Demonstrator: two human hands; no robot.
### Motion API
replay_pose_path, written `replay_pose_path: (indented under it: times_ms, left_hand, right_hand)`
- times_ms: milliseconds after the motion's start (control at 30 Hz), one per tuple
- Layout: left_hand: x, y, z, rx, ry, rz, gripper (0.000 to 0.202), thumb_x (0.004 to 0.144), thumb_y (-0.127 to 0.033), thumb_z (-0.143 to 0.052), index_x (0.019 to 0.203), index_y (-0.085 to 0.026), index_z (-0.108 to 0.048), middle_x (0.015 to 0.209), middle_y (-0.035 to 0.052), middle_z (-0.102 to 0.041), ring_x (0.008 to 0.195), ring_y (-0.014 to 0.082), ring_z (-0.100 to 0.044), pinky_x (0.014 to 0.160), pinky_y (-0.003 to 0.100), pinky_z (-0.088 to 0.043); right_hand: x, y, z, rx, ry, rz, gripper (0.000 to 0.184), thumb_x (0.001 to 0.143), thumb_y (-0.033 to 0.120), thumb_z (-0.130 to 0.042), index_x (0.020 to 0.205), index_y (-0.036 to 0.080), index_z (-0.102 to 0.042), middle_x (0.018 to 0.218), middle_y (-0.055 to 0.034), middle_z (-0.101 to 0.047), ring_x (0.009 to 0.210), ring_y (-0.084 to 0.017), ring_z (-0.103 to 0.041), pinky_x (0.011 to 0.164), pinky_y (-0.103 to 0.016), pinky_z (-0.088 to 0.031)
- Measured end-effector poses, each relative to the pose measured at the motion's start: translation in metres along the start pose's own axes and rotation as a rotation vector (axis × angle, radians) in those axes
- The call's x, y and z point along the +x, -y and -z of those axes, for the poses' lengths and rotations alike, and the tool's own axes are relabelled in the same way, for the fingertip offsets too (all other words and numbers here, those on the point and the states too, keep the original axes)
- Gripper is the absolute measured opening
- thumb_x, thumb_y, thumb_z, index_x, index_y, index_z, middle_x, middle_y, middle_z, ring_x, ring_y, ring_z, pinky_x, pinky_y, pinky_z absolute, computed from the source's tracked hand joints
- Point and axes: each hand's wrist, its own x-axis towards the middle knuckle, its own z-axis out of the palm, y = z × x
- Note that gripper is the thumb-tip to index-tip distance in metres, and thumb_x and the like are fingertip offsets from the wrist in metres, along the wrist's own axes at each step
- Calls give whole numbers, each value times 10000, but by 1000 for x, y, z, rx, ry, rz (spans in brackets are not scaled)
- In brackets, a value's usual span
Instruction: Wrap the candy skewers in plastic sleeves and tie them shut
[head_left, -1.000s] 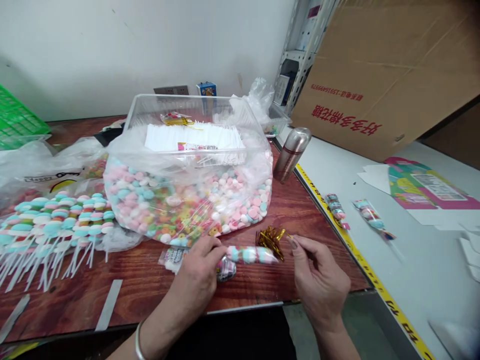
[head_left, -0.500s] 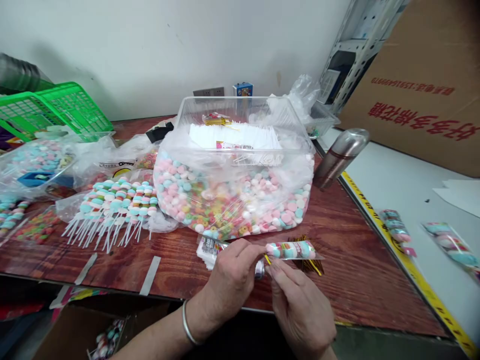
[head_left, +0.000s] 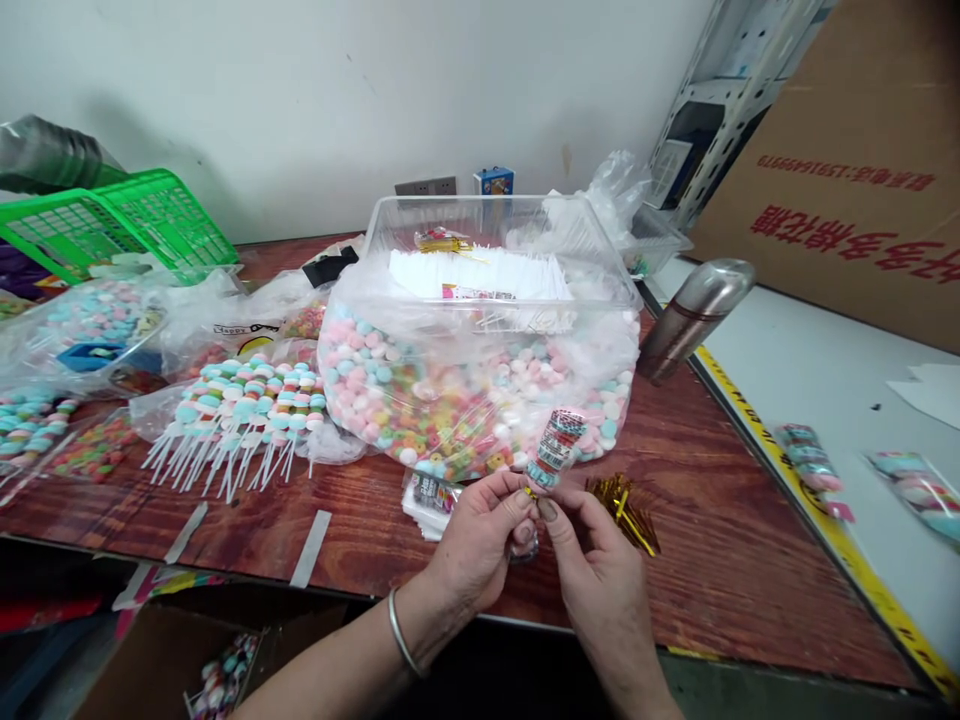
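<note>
A reddish wooden desk (head_left: 712, 560) stands against a white wall, crowded with sweets. Near its front edge the left hand (head_left: 480, 545) and right hand (head_left: 600, 590) each close a pinching grip on the lower end of a bagged candy stick (head_left: 556, 450), held upright before the big candy bag (head_left: 465, 400). A gold tie may sit between the fingertips. Two sealed packets (head_left: 806, 455) lie right and many bare skewers (head_left: 240, 410) left, so most seems undone. Loose gold ties (head_left: 626, 505) lie just beside the right hand, with open wood beyond.
</note>
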Motion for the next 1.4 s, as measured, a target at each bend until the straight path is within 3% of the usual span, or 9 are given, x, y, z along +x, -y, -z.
replay_pose_path:
  times_ms: [200, 300, 467, 700, 900, 1000, 1167, 1267, 1400]
  left_hand:
    - [-4, -7, 15, 998, 59, -567, 233, 905, -189, -495, 1084, -156, -640, 921, 80, -635, 838, 162, -566, 755, 282, -446]
    - [-6, -11, 17, 1237, 53, -743, 265, 923, -133, -429, 1102, -132, -624, 915, 93, -642, 844, 162, -576, 767, 274, -446]
    - [-8, -13, 13, 1180, -60, -675, 187, 922, -149, -460, 903, -155, -646, 763, 28, -625, 698, 115, -561, 663, 220, -425]
    - [-9, -10, 10, 1026, -62, -617, 229, 916, -192, -481, 972, -180, -703, 827, 39, -679, 744, 136, -593, 712, 249, -449]
    - [-11, -21, 5, 372, 165, -202, 390, 881, -411, -530, 1184, -199, -653, 1136, 85, -676, 1063, 234, -593, 976, 375, -422]
    - [-14, -36, 4, 149, 211, -129, 610, 894, -625, -321, 1075, -190, -708, 1231, 113, -634, 1172, 278, -551, 1027, 443, -392]
    - [-22, -59, 11, 597, 287, -293, 861, 899, -643, -32, 700, -222, -755, 1427, 32, -505, 1399, 269, -321, 1167, 474, -142]
    - [-26, -63, 14, 986, 289, -370, 652, 920, -612, -236, 848, -245, -770, 1497, 16, -414, 1450, 272, -196, 1170, 512, -66]
    - [-29, -61, 7, 1149, 316, -381, 226, 860, -395, -594, 934, -261, -761, 1372, 85, -561, 1352, 276, -401, 1121, 482, -262]
  right_hand:
    - [-1, -8, -1, -255, -42, 174, 190, 925, 310, -500, 843, 184, -617, 734, -29, -667, 653, -166, -629, 594, -263, -468]
    - [-3, -6, -4, -218, -20, 252, 159, 925, 272, -504, 820, 192, -591, 708, -6, -640, 612, -138, -601, 586, -244, -457]
    - [-6, 3, -9, -138, -57, 243, 100, 928, 227, -527, 894, 194, -615, 802, -3, -656, 715, -120, -621, 667, -213, -476]
    - [-5, 9, -15, -256, -137, 355, 71, 926, 186, -526, 920, 183, -597, 806, -11, -640, 734, -121, -617, 689, -221, -467]
    - [-4, 14, -9, -440, -140, 541, 47, 917, 164, -494, 926, 173, -539, 767, -38, -620, 690, -148, -603, 639, -253, -456]
    - [-3, 18, 2, -437, -94, 571, 52, 913, 174, -486, 912, 188, -536, 727, -24, -593, 649, -148, -583, 593, -254, -444]
    - [-2, 24, 21, -335, -60, 421, 85, 921, 225, -485, 861, 210, -543, 721, -6, -574, 603, -124, -554, 560, -239, -435]
    - [-7, 26, 25, -294, -27, 427, 63, 911, 215, -501, 870, 213, -549, 718, -5, -587, 610, -125, -568, 554, -234, -443]
    - [-16, 26, 24, -315, -57, 497, 61, 894, 185, -512, 932, 206, -556, 727, -16, -610, 597, -127, -586, 516, -227, -443]
